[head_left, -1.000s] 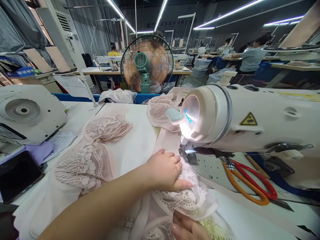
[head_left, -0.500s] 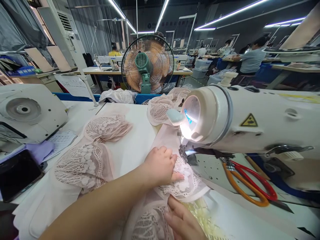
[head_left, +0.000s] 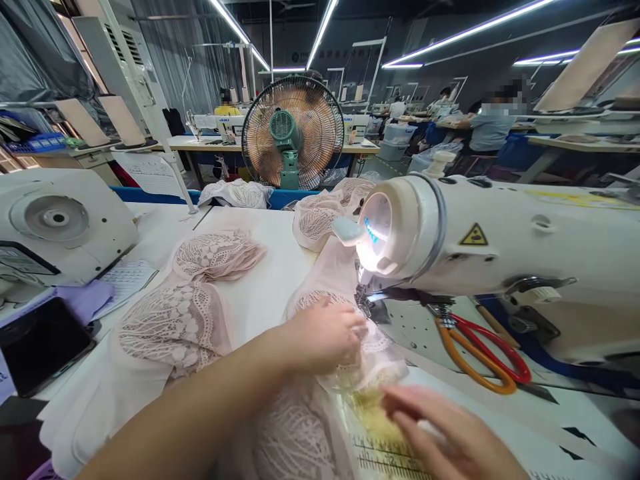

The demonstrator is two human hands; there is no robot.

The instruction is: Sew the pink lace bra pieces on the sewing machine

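Observation:
My left hand [head_left: 325,333] lies curled on a pink lace piece [head_left: 345,353], pressing it to the bed just in front of the needle [head_left: 365,303] of a white sewing machine [head_left: 500,247]. My right hand [head_left: 450,430] is at the lower right, blurred by motion, with fingers stretched over the lace's near edge and a ruler strip [head_left: 385,457] on the table. It seems to hold nothing. More lace of the same piece runs toward me under my left forearm.
Stacks of pink lace pieces [head_left: 175,320] lie to the left, and more [head_left: 315,220] behind the machine head. Red and orange scissors [head_left: 480,353] rest under the machine arm. A phone [head_left: 40,343], a second machine [head_left: 60,223], a fan [head_left: 293,133] and seated workers behind.
My left hand has slid the lace forward toward the needle. My right hand has come up from under the lace's edge and moved right, over the table.

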